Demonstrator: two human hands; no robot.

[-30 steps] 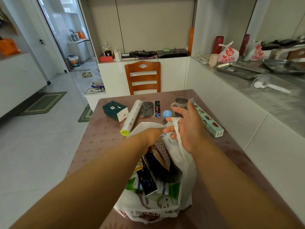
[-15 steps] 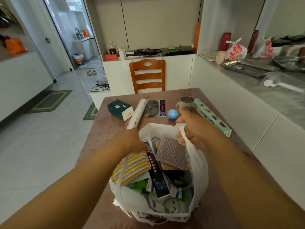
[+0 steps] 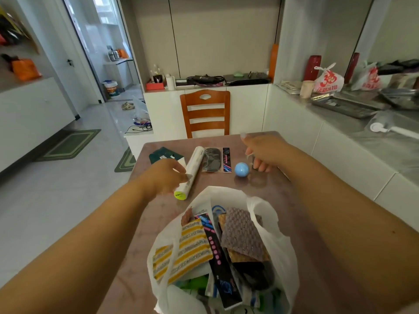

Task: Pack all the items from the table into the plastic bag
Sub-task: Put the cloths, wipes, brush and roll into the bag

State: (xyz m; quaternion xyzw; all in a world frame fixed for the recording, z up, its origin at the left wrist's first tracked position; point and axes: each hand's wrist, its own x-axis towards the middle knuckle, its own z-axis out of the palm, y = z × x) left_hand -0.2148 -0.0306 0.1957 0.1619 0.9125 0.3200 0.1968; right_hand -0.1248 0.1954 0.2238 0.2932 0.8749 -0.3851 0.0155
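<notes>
The white plastic bag (image 3: 278,243) stands open at the table's near edge, stuffed with packets and cloths. Beyond it lie a white roll (image 3: 195,165) with a yellow end, a dark green box (image 3: 165,154), a black pouch (image 3: 212,159), a narrow dark packet (image 3: 226,159) and a blue ball (image 3: 241,169). My left hand (image 3: 164,176) is beside the roll, fingertips touching its left side, fingers apart. My right hand (image 3: 265,152) is clamped from above over the mug, of which only the handle (image 3: 248,157) shows. My right arm hides the long box.
A wooden chair (image 3: 205,114) stands at the table's far end. White cabinets and a grey counter (image 3: 362,137) with trays and bags run along the right. Tiled floor with green mats (image 3: 70,143) lies to the left.
Both hands have let go of the bag's handles and reached forward: the left to the white roll, the right onto the mug. The bag now stands open by itself.
</notes>
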